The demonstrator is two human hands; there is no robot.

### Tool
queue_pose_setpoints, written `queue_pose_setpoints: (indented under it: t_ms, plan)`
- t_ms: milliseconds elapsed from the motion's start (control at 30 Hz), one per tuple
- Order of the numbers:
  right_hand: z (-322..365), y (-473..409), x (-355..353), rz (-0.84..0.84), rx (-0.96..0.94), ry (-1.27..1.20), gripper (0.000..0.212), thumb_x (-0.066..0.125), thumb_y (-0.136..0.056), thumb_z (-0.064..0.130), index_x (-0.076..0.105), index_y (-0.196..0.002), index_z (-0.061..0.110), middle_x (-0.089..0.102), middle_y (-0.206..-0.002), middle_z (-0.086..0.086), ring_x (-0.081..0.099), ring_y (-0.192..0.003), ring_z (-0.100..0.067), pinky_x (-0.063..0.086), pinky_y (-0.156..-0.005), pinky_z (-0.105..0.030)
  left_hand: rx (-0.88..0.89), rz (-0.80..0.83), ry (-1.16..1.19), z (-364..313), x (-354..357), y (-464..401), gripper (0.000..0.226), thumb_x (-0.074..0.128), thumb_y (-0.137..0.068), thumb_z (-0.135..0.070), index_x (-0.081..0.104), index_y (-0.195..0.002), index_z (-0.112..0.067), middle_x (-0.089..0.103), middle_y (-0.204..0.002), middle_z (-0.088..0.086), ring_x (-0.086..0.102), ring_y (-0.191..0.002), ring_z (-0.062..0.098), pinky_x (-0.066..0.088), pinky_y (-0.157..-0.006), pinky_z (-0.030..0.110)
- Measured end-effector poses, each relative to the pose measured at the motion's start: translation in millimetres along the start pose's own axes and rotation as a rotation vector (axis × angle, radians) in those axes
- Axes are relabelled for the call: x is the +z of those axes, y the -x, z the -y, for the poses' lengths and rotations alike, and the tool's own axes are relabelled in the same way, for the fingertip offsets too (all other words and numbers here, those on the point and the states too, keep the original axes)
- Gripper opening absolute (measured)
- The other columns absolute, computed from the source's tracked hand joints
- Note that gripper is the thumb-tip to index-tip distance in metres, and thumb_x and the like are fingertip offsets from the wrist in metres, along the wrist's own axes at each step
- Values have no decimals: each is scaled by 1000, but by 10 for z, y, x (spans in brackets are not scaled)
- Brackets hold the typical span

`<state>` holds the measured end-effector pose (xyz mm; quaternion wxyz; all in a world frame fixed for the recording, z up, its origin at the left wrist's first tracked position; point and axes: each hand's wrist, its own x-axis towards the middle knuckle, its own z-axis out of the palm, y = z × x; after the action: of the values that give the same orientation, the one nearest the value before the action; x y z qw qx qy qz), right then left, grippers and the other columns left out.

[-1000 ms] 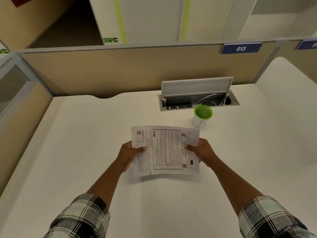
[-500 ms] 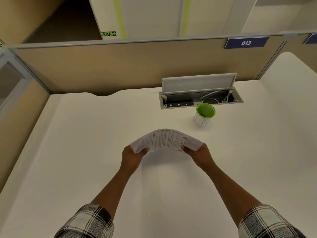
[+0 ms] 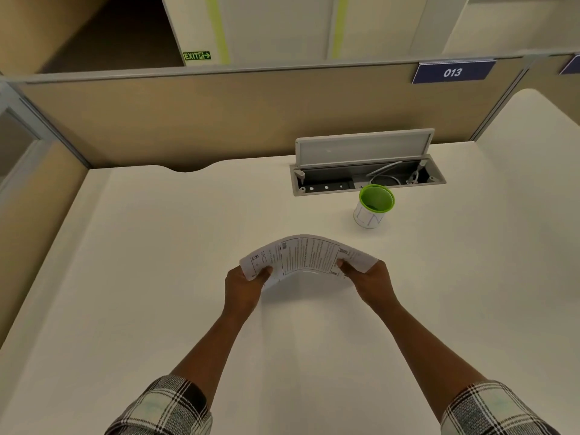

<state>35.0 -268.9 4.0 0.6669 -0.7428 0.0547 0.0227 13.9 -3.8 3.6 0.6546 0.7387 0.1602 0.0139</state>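
Right now I see the left hand (image 3: 243, 290) and right hand (image 3: 372, 285) each pinching an end of the printed sheet (image 3: 309, 255), bowed upward between them above the tabletop (image 3: 141, 277).

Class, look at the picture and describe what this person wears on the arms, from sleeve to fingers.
A plaid shirt in black, grey and white checks. The left sleeve and right sleeve end near the elbows, so the left forearm and right forearm are bare. No watch, bracelet, glove or ring shows.
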Motion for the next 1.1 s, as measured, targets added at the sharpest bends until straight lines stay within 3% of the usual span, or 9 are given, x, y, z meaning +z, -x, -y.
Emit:
queue_pose_setpoints:
  t_ms: [67, 233, 367, 533, 667, 833, 967, 1100]
  plan:
    - [18, 2, -10, -9, -1, -7, 16, 76, -83, 20, 76, -92, 33, 77, -93, 6, 73, -89, -12, 59, -76, -26, 1, 1, -9, 9, -5, -1, 24, 74, -85, -10, 69, -106, -18, 72, -100, -1, 69, -95, 16, 60, -84, 33]
    - [26, 30, -25, 15, -19, -15, 19, 75, -83, 16, 76, -95, 31, 77, -94, 6, 72, -90, -12, 57, -73, -21, 5, 11, 16, -3, 1, 20, 29, 76, -83, -9, 68, -107, -21, 71, -101, -3, 68, -94, 13, 60, -81, 28]
    - [-5, 21, -14, -11, 2, -22, 19, 75, -84, 18, 75, -95, 33, 77, -96, 6, 72, -92, -13, 59, -78, -27, 29, -17, -5, -23, 16, 13, 23, 74, -84, -11, 69, -100, -27, 71, -96, -12, 68, -92, 7, 58, -75, 16]
    - [-46, -10, -3, -21, 43, 9, 24, 75, -84, 17, 73, -108, 19, 75, -102, -1, 71, -96, -18, 59, -84, -37, 10, -27, -36, 1, 32, 17, 22, 73, -86, -11, 68, -104, -21, 71, -96, -6, 68, -91, 11, 57, -74, 17]
    - [-12, -16, -14, -53, 28, -4, 21, 75, -84, 20, 73, -103, 28, 76, -99, 3, 72, -91, -12, 60, -80, -31, 29, -51, -25, 1, 38, 11, 21, 74, -85, -12, 68, -102, -22, 70, -93, -11, 68, -89, 9, 57, -69, 13]
    - [-56, 16, -10, -4, 27, -3, 25, 76, -82, 17, 73, -106, 23, 75, -100, 3, 71, -95, -13, 59, -77, -25, 4, -14, -35, 39, 56, 29, 29, 76, -84, -14, 68, -111, -17, 71, -104, 1, 68, -97, 18, 60, -83, 32]
    - [-52, 19, -30, -12, -34, 17, 19, 76, -83, 20, 73, -101, 22, 75, -95, 3, 71, -92, -15, 59, -75, -28, 35, -53, -3, 6, 47, 19, 29, 80, -79, -16, 70, -103, -28, 72, -99, -7, 69, -92, 9, 60, -77, 24]
    - [-46, -13, -35, -15, -40, 38, 15, 73, -86, 20, 74, -100, 20, 75, -94, 1, 71, -91, -20, 60, -77, -35, 14, -57, 2, -12, 49, 3, 21, 78, -81, -17, 71, -99, -25, 73, -94, -11, 70, -89, 9, 60, -77, 24]
